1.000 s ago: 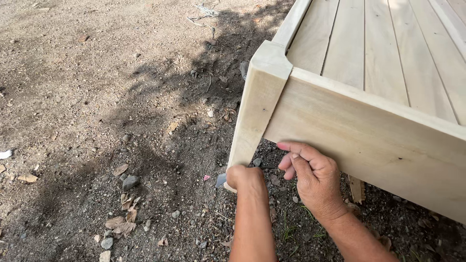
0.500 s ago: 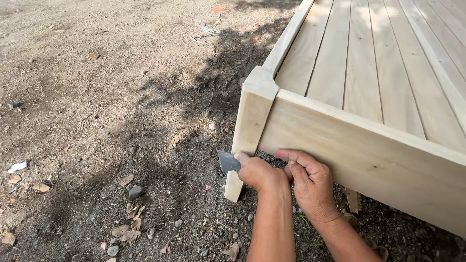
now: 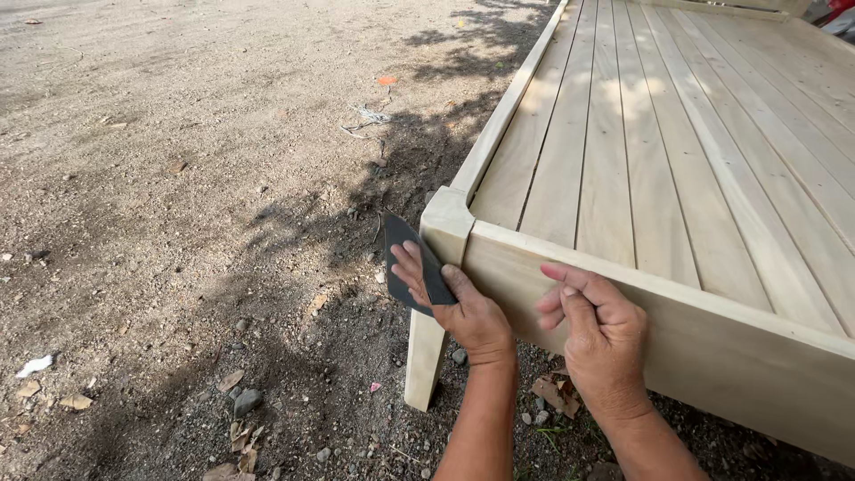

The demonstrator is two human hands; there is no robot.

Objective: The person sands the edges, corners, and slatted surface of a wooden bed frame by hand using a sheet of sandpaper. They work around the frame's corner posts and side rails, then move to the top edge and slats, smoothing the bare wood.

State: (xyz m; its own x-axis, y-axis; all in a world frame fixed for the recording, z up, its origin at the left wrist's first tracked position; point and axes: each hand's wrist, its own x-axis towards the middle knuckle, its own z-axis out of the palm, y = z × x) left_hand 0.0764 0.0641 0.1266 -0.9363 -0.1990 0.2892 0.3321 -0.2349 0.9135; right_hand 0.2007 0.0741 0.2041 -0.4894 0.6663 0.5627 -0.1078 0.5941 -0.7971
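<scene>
The left hand (image 3: 472, 312) is pinching a dark sheet of sandpaper (image 3: 411, 263) and has climbed from low on the corner post (image 3: 436, 285) to just under its top, so the sanding is moving up the leg. The right hand (image 3: 601, 343), fingers loosely curled and holding nothing, is bracing the wooden bed frame's side rail (image 3: 712, 347) at three o'clock of the left.
</scene>
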